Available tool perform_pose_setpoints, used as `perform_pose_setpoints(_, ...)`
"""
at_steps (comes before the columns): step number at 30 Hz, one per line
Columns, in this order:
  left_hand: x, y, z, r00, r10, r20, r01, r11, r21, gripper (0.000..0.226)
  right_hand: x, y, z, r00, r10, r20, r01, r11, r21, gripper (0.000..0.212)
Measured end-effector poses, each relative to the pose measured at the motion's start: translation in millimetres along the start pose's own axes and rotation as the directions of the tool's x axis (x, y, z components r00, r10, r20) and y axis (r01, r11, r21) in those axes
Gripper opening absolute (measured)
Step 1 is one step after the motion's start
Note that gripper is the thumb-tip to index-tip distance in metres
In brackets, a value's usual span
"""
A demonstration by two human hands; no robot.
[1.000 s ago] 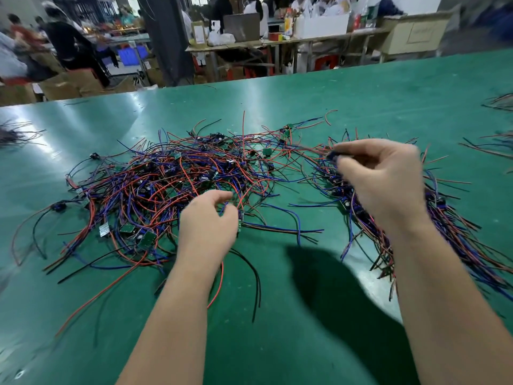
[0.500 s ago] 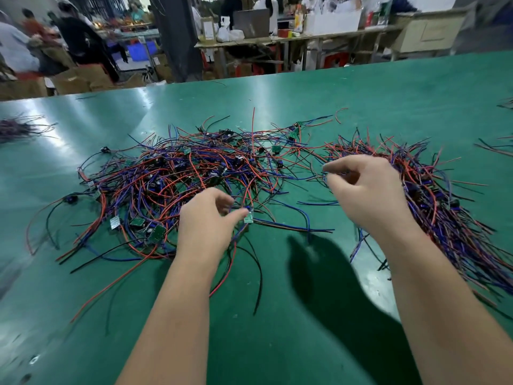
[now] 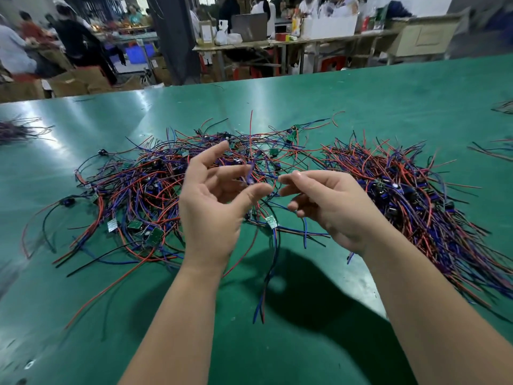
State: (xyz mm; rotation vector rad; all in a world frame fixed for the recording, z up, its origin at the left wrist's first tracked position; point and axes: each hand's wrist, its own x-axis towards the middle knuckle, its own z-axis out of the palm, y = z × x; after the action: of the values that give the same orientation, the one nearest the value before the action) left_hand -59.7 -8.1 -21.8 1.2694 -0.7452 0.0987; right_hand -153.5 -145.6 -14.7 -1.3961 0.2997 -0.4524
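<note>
Head view. The right hand (image 3: pixel 330 202) is curling its fingers inward, and its lower fingers are gripping a blue wire (image 3: pixel 305 229), which is hanging down from them towards the table. The left hand (image 3: pixel 216 204) is standing palm inward just beside it, with its fingers spread and loosely straight and gripping nothing that can be made out. A blurred purple strand is crossing by its fingertips, and the motion blur is leaving contact there uncertain. The fingertips of the two hands are nearly meeting above the near edge of the wire heap.

A small green board (image 3: pixel 271 221) is showing just below the left thumb, between the two wrists. Its red, blue and black leads (image 3: pixel 263 290) are trailing towards the camera across the table.

The tangled heap (image 3: pixel 144 190) of red, blue and black wires, dotted with further small green boards, is lying behind and to the left of the hands. A second bundle (image 3: pixel 416 195), with its strands running mostly one way, is lying just to the right of the right hand. Both are resting on the green table (image 3: pixel 361 101). A smaller bunch of wires (image 3: pixel 16 129) is lying at the table's far left edge. Beyond the table, people are working at benches (image 3: pixel 277 43), which are showing blurred.
</note>
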Motion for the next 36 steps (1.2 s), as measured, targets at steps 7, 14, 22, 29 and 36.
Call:
perform_pose_setpoints(7,-8.6,3.6,13.7,0.969,-0.164,0.187,0.198,0.963,-0.181,0.078,-2.5,-0.5,2.3,0.99,0.035,0.137,-0.06,0.98,0.189,0.019)
perform_pose_setpoints(14,-12.3,5.6,28.3,0.788,-0.544,0.29,0.616,0.686,-0.388,0.051,-0.8,-1.4,2.5,0.998,0.021,0.062,-0.033,0.978,0.206,0.012)
perform_pose_setpoints(22,-10.7,7.1,27.2,0.71,-0.608,0.355,0.704,0.584,-0.405,0.026,2.2,-1.6,-2.7,1.0,-0.015,-0.026,0.019,0.985,0.169,0.013)
perform_pose_setpoints(29,-10.3,6.4,27.3,0.668,-0.663,0.339,0.744,0.582,-0.328,0.009,3.5,-0.5,-8.7,0.996,-0.091,-0.024,0.091,0.996,0.012,0.009)
perform_pose_setpoints(36,-12.8,1.4,27.7,0.613,-0.707,0.353,0.789,0.574,-0.22,0.005,5.2,3.3,-11.4,0.992,-0.092,-0.09,0.082,0.991,-0.107,0.016)
